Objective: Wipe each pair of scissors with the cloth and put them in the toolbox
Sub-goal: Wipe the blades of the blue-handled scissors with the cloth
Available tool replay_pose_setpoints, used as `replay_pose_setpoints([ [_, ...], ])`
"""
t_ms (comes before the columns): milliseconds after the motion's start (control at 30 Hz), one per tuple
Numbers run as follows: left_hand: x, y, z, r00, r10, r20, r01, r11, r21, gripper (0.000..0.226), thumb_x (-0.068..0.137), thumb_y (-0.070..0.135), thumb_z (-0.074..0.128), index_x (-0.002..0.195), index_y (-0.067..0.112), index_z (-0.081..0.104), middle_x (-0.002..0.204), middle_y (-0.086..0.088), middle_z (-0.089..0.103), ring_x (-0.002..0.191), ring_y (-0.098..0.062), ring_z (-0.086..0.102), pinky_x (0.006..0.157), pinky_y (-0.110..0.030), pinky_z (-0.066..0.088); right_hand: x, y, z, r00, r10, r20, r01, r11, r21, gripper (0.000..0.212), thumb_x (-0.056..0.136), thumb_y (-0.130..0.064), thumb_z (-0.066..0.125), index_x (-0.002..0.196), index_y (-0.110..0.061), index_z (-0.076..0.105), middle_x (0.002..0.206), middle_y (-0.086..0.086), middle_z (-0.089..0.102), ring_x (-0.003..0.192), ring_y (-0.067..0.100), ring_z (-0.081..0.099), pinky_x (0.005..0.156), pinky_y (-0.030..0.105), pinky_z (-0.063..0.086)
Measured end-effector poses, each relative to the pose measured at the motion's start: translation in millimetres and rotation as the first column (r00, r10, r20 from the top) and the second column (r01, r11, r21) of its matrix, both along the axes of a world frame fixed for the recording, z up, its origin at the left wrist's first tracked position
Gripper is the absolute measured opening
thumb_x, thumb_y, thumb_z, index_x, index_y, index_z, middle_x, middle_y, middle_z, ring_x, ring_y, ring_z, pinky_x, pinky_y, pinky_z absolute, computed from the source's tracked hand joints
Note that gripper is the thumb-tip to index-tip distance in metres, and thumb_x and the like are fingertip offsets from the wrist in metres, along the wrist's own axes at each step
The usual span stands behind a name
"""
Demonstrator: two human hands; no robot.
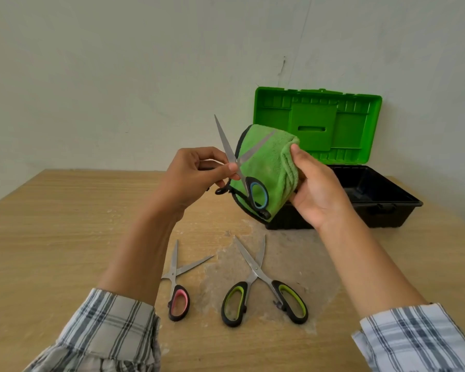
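Pink scissors (173, 276), lime scissors (254, 273), left hand (191, 175) pinching blue scissors (224, 138), right hand (320, 191) gripping cloth (263, 162), open toolbox (355, 122)

Blue-handled scissors (255, 193), blades spread, tips up, held in the air against folded green cloth (273, 162). Pink-handled scissors (176, 285) and lime-handled scissors (263, 288) lie open on the surface (65, 237), side by side, tips pointing away. Toolbox (360, 194) behind them, right: black base, green lid upright.
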State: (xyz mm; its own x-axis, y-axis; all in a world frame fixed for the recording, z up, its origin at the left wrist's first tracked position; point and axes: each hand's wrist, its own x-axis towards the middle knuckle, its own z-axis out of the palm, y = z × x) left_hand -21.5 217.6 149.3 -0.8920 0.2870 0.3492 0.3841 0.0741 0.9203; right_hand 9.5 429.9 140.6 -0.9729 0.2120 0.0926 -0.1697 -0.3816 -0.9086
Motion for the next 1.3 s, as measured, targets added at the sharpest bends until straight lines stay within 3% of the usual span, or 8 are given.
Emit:
replay_pose_setpoints([
  [133, 1, 5, -1, 1.000, -0.023, -0.016, 0.023, 1.000, 0.012, 0.009, 0.086, 0.013, 0.072, 0.080, 0.007, 0.069, 0.073, -0.004, 0.076, 0.056, -0.005, 0.060, 0.050, -0.013, 0.042, 4, -21, -7, 0.998, 0.042, -0.038, -0.040, 0.997, 0.067, 0.027, 0.093, -0.023, 0.063, 0.113, -0.007, 0.070, 0.111, 0.015, 0.074, 0.095, 0.025, 0.073, 0.082, 0.039, 0.060],
  [267, 1, 7, -2, 0.999, -0.033, -0.036, 0.035, 0.997, 0.062, 0.007, 0.086, 0.010, 0.072, 0.083, 0.005, 0.070, 0.071, -0.002, 0.075, 0.068, -0.006, 0.068, 0.062, -0.016, 0.050, 5, -31, -7, 0.992, 0.106, -0.065, -0.101, 0.992, 0.077, 0.040, 0.079, -0.025, 0.070, 0.113, -0.004, 0.069, 0.108, 0.017, 0.074, 0.095, 0.028, 0.072, 0.084, 0.040, 0.059],
  [367, 2, 7, 0, 0.999, -0.017, -0.051, 0.021, 0.997, 0.079, 0.009, 0.085, 0.010, 0.072, 0.085, 0.002, 0.070, 0.071, -0.003, 0.074, 0.068, -0.006, 0.068, 0.061, -0.015, 0.049, 3, -28, -5, 0.983, 0.167, -0.080, -0.161, 0.984, 0.078, 0.047, 0.078, -0.021, 0.070, 0.121, -0.001, 0.066, 0.110, 0.017, 0.074, 0.099, 0.028, 0.072, 0.084, 0.037, 0.060],
  [467, 4, 6, 2, 0.998, 0.004, -0.066, 0.002, 0.996, 0.091, 0.008, 0.085, 0.010, 0.072, 0.082, 0.003, 0.069, 0.069, -0.002, 0.073, 0.060, -0.001, 0.065, 0.057, -0.013, 0.047, 2, -22, -2, 0.969, 0.228, -0.092, -0.214, 0.967, 0.138, 0.053, 0.080, -0.016, 0.070, 0.129, 0.002, 0.061, 0.122, 0.021, 0.070, 0.113, 0.032, 0.068, 0.097, 0.042, 0.056],
  [567, 6, 5, 4, 0.995, 0.038, -0.091, -0.032, 0.998, 0.060, 0.009, 0.087, 0.011, 0.071, 0.082, 0.004, 0.068, 0.071, -0.005, 0.073, 0.054, 0.002, 0.061, 0.052, -0.009, 0.042, 2, -20, -1, 0.965, 0.239, -0.107, -0.218, 0.960, 0.176, 0.051, 0.079, -0.013, 0.070, 0.128, 0.002, 0.063, 0.119, 0.019, 0.071, 0.109, 0.029, 0.070, 0.097, 0.041, 0.056],
  [833, 4, 10, 0, 0.995, 0.025, -0.096, -0.024, 1.000, 0.020, 0.012, 0.087, 0.011, 0.070, 0.087, -0.001, 0.068, 0.073, -0.007, 0.072, 0.059, 0.000, 0.064, 0.056, -0.012, 0.047, -3, -27, -5, 0.983, 0.100, -0.154, -0.051, 0.954, 0.296, 0.049, 0.071, -0.021, 0.079, 0.116, -0.004, 0.071, 0.110, 0.013, 0.076, 0.105, 0.027, 0.072, 0.094, 0.041, 0.057],
  [1033, -1, 11, -3, 0.995, 0.026, -0.096, -0.023, 0.999, 0.038, 0.011, 0.087, 0.012, 0.070, 0.086, 0.001, 0.068, 0.071, -0.003, 0.073, 0.064, -0.004, 0.066, 0.063, -0.018, 0.053, -4, -36, -9, 0.952, -0.071, -0.299, 0.219, 0.839, 0.497, 0.021, 0.085, -0.023, 0.078, 0.105, -0.017, 0.075, 0.098, -0.003, 0.079, 0.093, 0.010, 0.074, 0.082, 0.024, 0.058],
  [1300, 0, 17, -6, 0.997, 0.000, -0.082, 0.006, 0.997, 0.079, 0.011, 0.087, 0.010, 0.071, 0.087, -0.001, 0.068, 0.071, -0.007, 0.072, 0.069, -0.009, 0.068, 0.062, -0.017, 0.050, -5, -43, -12, 0.897, -0.151, -0.416, 0.385, 0.730, 0.565, 0.011, 0.094, -0.022, 0.067, 0.095, -0.014, 0.074, 0.086, -0.003, 0.076, 0.082, 0.011, 0.071, 0.073, 0.029, 0.058],
])
